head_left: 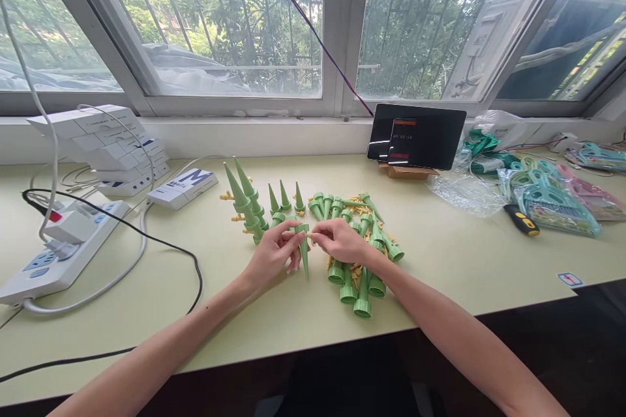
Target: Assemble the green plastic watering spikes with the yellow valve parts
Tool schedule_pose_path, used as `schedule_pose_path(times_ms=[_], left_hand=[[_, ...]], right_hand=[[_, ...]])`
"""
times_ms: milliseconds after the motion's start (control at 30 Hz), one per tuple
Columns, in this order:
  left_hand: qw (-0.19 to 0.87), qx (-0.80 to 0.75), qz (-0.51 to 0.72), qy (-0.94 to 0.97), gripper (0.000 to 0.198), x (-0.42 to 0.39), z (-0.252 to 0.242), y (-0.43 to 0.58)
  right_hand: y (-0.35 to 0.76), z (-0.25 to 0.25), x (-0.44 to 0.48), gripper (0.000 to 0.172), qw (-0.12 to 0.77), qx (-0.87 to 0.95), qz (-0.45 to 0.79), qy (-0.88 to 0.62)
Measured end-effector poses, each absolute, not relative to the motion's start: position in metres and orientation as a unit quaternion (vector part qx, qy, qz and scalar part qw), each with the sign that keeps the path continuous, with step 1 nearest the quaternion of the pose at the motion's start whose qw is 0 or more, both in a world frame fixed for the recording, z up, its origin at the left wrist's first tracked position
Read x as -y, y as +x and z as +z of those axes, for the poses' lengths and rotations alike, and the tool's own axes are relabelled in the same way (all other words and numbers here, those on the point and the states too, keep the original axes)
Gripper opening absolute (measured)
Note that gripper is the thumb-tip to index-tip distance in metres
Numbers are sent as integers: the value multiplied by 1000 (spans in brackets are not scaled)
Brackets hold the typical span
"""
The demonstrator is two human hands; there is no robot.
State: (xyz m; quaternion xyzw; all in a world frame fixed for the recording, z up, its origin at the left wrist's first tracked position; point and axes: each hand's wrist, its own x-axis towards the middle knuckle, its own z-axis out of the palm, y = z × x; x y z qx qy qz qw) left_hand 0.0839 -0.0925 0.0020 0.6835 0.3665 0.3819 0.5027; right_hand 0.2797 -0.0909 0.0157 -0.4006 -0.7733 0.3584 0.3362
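My left hand (278, 249) is closed on a green cone (304, 258), whose tip points down above the table. Right beside it, the fingers of my right hand (337, 239) pinch a small pale yellow piece against the cone's upper side; the fingers partly hide it. Under and beyond my right hand lies a pile of green cones (362, 303) mixed with small yellow pieces (356, 273). Behind my left hand stand taller stacks of green cones (239, 199) with yellow pieces sticking out, and several single cones (284, 197) point upward.
A power strip (68, 260) with cables and stacked white boxes (107, 150) are at the left. At the back stands a tablet (445, 137) with a phone before it. Bagged items (552, 202) and a yellow-black tool (522, 220) lie right. The table's front edge is near my forearms.
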Motion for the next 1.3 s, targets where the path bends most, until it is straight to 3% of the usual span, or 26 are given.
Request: schedule_pose_path(times_ms=[233, 433, 800, 1300], left_hand=[[344, -440, 369, 743, 33, 93, 6, 84], [266, -442, 356, 779, 25, 86, 1, 81], [235, -447, 317, 802, 29, 86, 0, 81], [206, -480, 363, 772, 22, 84, 5, 79]], right_hand=[[285, 16, 87, 24, 307, 796, 315, -415], [286, 13, 86, 27, 270, 832, 258, -411], [286, 11, 84, 13, 248, 837, 213, -439], [292, 12, 80, 25, 354, 800, 163, -455]])
